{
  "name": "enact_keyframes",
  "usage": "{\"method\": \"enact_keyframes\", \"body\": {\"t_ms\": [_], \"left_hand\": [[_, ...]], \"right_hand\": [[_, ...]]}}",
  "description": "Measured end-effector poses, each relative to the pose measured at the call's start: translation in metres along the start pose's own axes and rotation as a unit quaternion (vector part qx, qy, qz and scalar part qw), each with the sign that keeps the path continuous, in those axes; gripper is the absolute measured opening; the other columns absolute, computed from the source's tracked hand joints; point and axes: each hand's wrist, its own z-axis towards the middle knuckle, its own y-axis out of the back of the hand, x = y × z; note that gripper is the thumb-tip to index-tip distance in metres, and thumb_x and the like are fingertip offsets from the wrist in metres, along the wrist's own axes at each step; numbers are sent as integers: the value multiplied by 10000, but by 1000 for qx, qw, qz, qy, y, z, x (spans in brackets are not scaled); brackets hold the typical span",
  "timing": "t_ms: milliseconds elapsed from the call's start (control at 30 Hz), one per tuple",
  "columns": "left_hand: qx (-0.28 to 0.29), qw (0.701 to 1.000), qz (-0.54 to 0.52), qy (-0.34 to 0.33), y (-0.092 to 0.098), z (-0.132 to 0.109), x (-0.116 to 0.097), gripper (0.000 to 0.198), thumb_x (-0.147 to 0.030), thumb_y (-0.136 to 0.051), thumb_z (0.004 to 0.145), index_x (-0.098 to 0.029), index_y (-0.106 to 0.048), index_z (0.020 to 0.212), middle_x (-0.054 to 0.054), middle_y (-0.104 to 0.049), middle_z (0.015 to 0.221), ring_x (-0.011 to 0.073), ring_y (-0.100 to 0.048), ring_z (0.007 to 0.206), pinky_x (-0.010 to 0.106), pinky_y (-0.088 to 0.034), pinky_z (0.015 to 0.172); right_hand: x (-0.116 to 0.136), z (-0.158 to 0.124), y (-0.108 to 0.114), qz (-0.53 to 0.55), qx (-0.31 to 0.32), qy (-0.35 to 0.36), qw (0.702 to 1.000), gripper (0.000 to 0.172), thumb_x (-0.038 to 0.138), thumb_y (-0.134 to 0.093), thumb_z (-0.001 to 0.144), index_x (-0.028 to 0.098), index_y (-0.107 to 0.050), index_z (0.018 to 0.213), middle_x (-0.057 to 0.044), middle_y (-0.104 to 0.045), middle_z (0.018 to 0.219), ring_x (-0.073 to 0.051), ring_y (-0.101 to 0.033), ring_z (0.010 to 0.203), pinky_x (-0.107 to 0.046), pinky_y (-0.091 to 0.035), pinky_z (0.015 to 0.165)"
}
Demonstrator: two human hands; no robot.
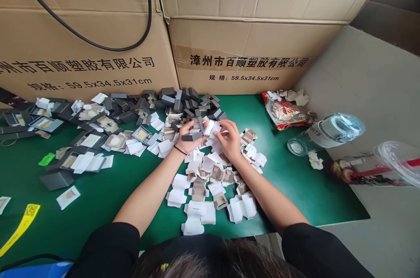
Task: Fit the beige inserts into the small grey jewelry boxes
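Above the middle of the green table, my left hand (184,143) is closed around a small dark grey box (192,137). My right hand (231,141) pinches a white folded card piece (212,128) right beside that box. Whether the card still touches the box I cannot tell. Below both hands spreads a heap of white and grey-brown folded card pieces (207,164). Behind them lies a pile of similar dark grey boxes (179,100), some lying open. More open boxes with card inserts (105,124) lie to the left.
Tall cardboard cartons (243,41) stand along the back of the green table (288,195). On the right are a red snack bag (280,111), a clear bottle (324,133) and a plastic cup (383,164) lying tilted. A yellow strip (20,230) lies at the left; a black cable (149,6) hangs above.
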Motion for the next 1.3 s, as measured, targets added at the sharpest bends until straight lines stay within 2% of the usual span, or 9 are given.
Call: {"method": "enact_keyframes", "body": {"t_ms": [67, 133, 267, 400, 700, 1000, 1300], "left_hand": [[-12, 1000, -6, -3, -1, 0, 0, 355, -303, -364, 881, -111, -627, 1021, 103, -707, 800, 228, -664, 781, 400, -484, 787], [-18, 1000, -11, -7, -3, 0, 1, 351, -299, -363, 883, -109, -630, 1008, 103, -705, 791, 227, -661, 789, 392, -482, 787], [-18, 1000, -12, -15, -6, 0, 1, 343, -302, -366, 885, -106, -631, 981, 102, -702, 790, 229, -656, 795, 394, -478, 784], [-19, 1000, 3, -18, -5, 1, 2, 341, -301, -358, 892, -107, -627, 971, 102, -706, 807, 229, -656, 799, 389, -477, 764], [-12, 1000, 5, -12, -2, 3, 3, 344, -288, -368, 887, -100, -613, 1037, 99, -710, 831, 227, -657, 863, 397, -469, 848], [-1, 1000, 11, -1, -4, 3, 5, 337, -278, -366, 890, -95, -625, 1001, 98, -708, 829, 221, -657, 868, 379, -472, 848], [2, 1000, 24, -5, -2, 3, 4, 326, -283, -392, 877, -102, -619, 1023, 94, -707, 835, 219, -656, 840, 378, -484, 815]], "right_hand": [[-1, -1, 0, -60, -12, 59, 996, 302, 377, -559, 823, 235, -581, 1089, -103, -498, 1195, -156, -571, 823, -331, -532, 739], [-5, -2, 0, -84, -7, 90, 992, 286, 373, -522, 854, 239, -584, 1099, -104, -511, 1177, -172, -578, 878, -338, -531, 764], [-11, 0, -1, -102, 42, 122, 986, 314, 391, -518, 862, 227, -579, 1123, -98, -577, 1084, -185, -589, 884, -346, -516, 808], [-13, 1, -1, -128, 73, 123, 981, 403, 419, -549, 833, 218, -544, 1183, -119, -581, 1088, -212, -587, 886, -377, -508, 803], [-22, 1, -3, -178, 87, 153, 968, 419, 363, -513, 839, 207, -500, 1228, -147, -547, 1151, -261, -533, 1054, -414, -484, 868], [-21, 1, -3, -199, 72, 154, 965, 406, 270, -516, 810, 180, -506, 1205, -141, -561, 1116, -251, -548, 1025, -396, -488, 855], [-21, 2, -2, -166, 88, 147, 971, 499, 442, -532, 838, 220, -454, 1278, -140, -537, 1163, -260, -531, 1070, -403, -481, 872]]}}
